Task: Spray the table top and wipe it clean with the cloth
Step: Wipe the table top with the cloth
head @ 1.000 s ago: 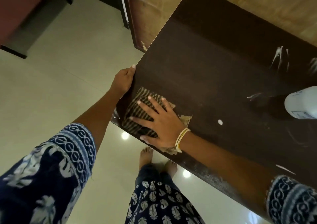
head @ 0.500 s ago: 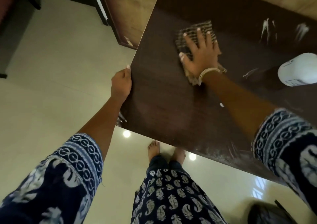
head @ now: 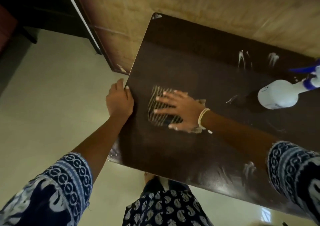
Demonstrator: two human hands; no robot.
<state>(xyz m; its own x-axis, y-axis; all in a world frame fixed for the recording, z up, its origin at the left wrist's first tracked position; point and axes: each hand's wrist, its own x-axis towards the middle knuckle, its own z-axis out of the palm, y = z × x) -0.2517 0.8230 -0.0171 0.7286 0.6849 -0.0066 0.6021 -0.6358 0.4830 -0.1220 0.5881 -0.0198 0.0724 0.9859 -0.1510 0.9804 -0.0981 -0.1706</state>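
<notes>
The dark brown table top (head: pixel 199 66) fills the middle and right of the head view. A striped dark-and-cream cloth (head: pixel 156 102) lies flat on it near the left edge. My right hand (head: pixel 181 110) presses down on the cloth with fingers spread. My left hand (head: pixel 119 101) grips the table's left edge, thumb on top. A white spray bottle (head: pixel 278 94) with a blue nozzle stands on the table at the right. White foam streaks (head: pixel 242 59) mark the far part of the top.
A plywood wall (head: pixel 207 5) runs behind the table. A dark wooden panel (head: pixel 103 49) leans at the wall, left of the table. Pale tiled floor (head: pixel 43 104) lies to the left and below. My patterned clothing and feet show under the table's near edge.
My right hand swept the cloth from the near left corner up to the far part, then back down toward the left edge. My left hand kept its hold on the edge.
</notes>
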